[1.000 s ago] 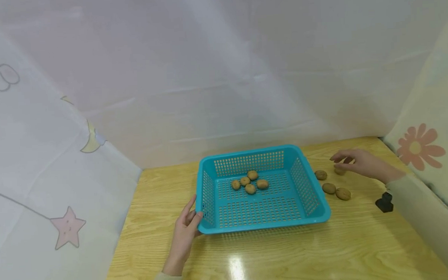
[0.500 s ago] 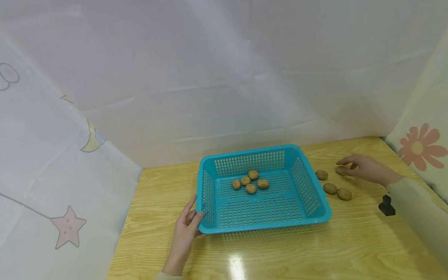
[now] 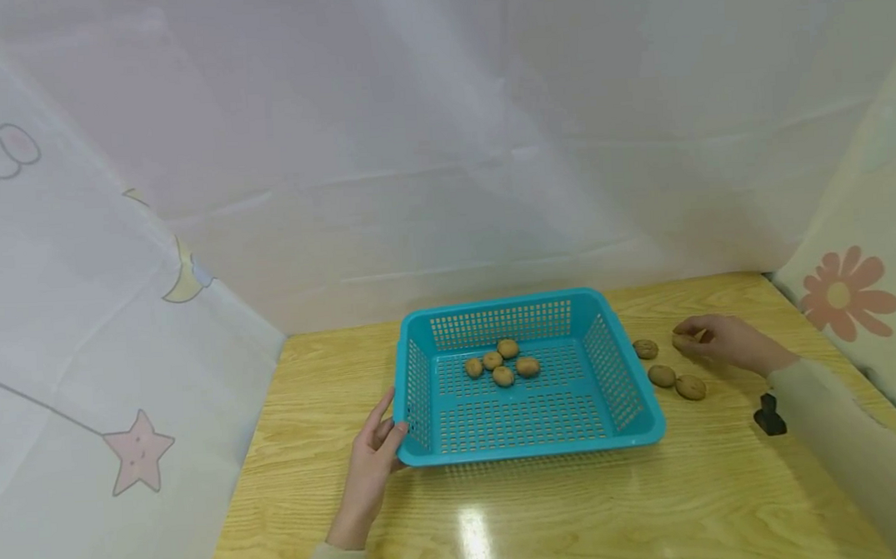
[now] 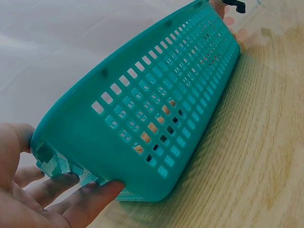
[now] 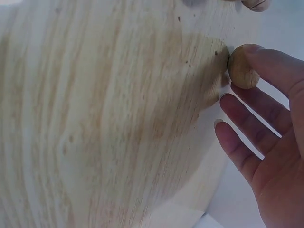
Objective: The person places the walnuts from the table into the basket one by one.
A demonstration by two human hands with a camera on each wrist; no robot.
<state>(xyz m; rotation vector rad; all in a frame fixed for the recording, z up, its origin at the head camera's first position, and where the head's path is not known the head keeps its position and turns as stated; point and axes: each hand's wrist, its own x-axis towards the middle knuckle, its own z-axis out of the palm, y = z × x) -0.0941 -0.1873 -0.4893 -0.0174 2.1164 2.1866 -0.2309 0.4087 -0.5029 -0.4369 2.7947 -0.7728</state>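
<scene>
A blue-green plastic basket point(image 3: 531, 453) with slotted walls stands on the wooden table, and several walnuts point(image 3: 503, 376) lie inside it. My left hand point(image 3: 369, 462) holds the basket's near-left corner. In the left wrist view, the thumb of that hand point(image 4: 28, 204) reaches the rim while the fingers lie along the outer wall. To the right of the basket, my right hand point(image 3: 732, 342) pinches one walnut point(image 5: 242, 69) between thumb and index finger, low at the table. The other fingers spread out beside it. Two walnuts point(image 3: 690, 387) and a third walnut point(image 3: 645, 349) lie nearby.
A pale cloth backdrop point(image 3: 444, 188) rises behind the table point(image 3: 313, 452). Printed cloth with a star point(image 3: 140, 451) stands at the left, and one with a flower point(image 3: 839, 296) is close to my right arm. A black wrist mount point(image 3: 770, 415) sits below the right cuff.
My right hand has come down onto the walnut farthest to the right, and its thumb and index finger have closed around it. The left hand stays on the basket.
</scene>
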